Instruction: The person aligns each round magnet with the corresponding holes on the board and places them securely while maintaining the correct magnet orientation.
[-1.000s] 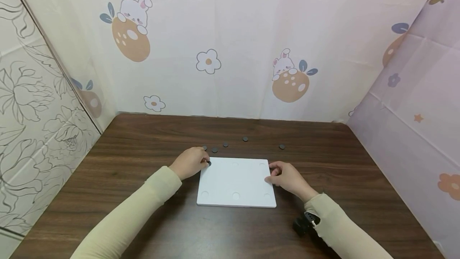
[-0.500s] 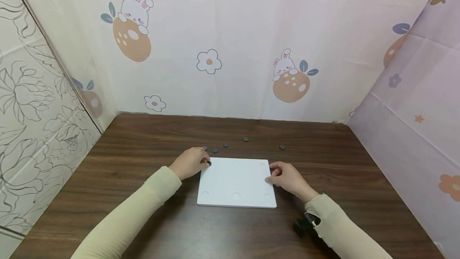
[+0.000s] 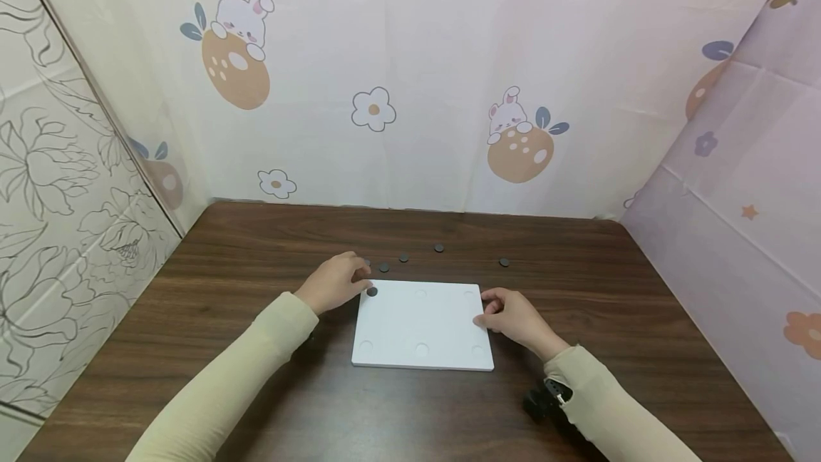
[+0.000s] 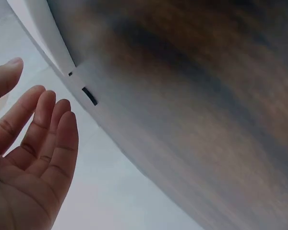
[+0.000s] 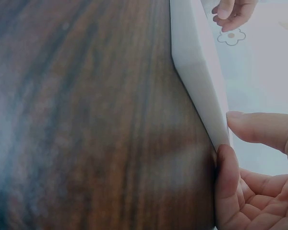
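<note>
A flat white board [image 3: 420,323] with shallow round recesses lies on the table. One dark round disc [image 3: 372,291] sits at its far left corner. My left hand [image 3: 335,282] is just beside that corner, fingers loosely bent and apart from the disc. In the left wrist view nothing is between the thumb and fingers of the left hand [image 4: 36,148]. My right hand [image 3: 515,316] holds the board's right edge. The right wrist view shows the right thumb [image 5: 259,128] on the top edge and a bent finger against the side.
Several loose dark discs lie on the brown wooden table [image 3: 256,234] beyond the board, among them one disc [image 3: 439,248] farther back and another disc [image 3: 504,262] to the right. A patterned curtain [image 3: 423,148] hangs behind the table. A black device [image 3: 539,401] is at the right wrist.
My left hand has let go of the dark disc and moved slightly left and away, leaving it on the board's corner. The right hand has stayed at the board's edge.
</note>
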The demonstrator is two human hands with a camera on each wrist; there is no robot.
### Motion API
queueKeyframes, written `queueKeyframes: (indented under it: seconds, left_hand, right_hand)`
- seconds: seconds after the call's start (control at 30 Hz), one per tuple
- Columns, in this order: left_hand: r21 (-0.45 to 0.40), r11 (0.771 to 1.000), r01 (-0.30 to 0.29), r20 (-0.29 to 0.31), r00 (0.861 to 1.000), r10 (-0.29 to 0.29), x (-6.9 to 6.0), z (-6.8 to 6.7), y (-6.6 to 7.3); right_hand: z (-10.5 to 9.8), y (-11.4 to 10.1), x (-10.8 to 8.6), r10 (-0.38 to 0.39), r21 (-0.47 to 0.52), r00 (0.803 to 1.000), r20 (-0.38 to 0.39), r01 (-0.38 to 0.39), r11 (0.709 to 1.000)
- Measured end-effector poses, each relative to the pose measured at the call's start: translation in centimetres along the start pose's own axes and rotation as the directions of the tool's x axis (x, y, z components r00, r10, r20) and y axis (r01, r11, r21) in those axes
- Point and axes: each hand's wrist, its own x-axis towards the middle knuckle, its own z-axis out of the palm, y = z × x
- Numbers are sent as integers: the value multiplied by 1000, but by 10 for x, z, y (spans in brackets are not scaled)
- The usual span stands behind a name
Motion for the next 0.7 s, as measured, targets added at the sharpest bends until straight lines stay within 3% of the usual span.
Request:
queueKeyframes:
  seconds: [0.17, 0.7]
  left_hand:
    - [-2, 1000, 11, -23, 1000, -11, 5, -3, -3]
    - [40, 997, 67, -13, 998, -66, 31, -1, -20]
  right_hand:
    - [0, -1, 0, 6, 5, 1000, -1, -6, 1000]
    - [-1, -4, -3, 6, 22, 1000, -8, -6, 1000]
